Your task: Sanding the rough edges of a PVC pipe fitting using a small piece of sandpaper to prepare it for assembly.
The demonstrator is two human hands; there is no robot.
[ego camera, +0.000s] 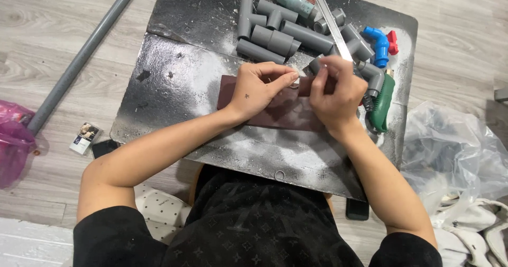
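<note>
My left hand [260, 88] and my right hand [336, 89] meet over a dark brown sheet of sandpaper [280, 113] lying on a dusty black board [174, 87]. Both pinch a small grey pipe fitting [315, 64] between the fingertips; most of it is hidden by the fingers. Just beyond the hands lie several grey pipe pieces and elbows [275, 31]. A hacksaw with a green handle [382, 104] sits to the right of my right hand, its blade [330, 21] running up and away.
A blue elbow fitting [378, 46] with a red part lies at the board's far right. A long grey pipe [79, 60] lies on the wooden floor at left, near a pink bag [13, 140], a small box [84, 138] and a phone. A clear plastic bag [455, 150] sits right.
</note>
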